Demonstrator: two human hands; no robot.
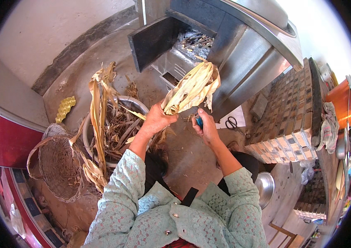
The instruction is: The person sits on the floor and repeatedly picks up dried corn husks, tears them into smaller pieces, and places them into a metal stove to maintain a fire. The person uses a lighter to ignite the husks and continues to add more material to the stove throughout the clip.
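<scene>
My left hand (157, 120) is closed around the gathered end of a bundle of dry, pale yellow corn husks (194, 87). The bundle points up and to the right, in front of the stove (241, 53). Just below the husks, my right hand (209, 130) grips a small blue lighter (199, 120), its thumb near the top end. No flame shows. Beyond the bundle, the stove's dark door (154, 43) hangs open on a firebox holding grey ash and broken sticks (198, 41).
Left of my knees stands a metal basin (137, 103) of dry stalks and twigs, with long husks (97, 120) over its rim. A wicker basket (59, 161) sits beside it. Black-handled scissors (231, 122) lie on white paper at right, near a brick structure (283, 120) and a metal bowl (265, 188).
</scene>
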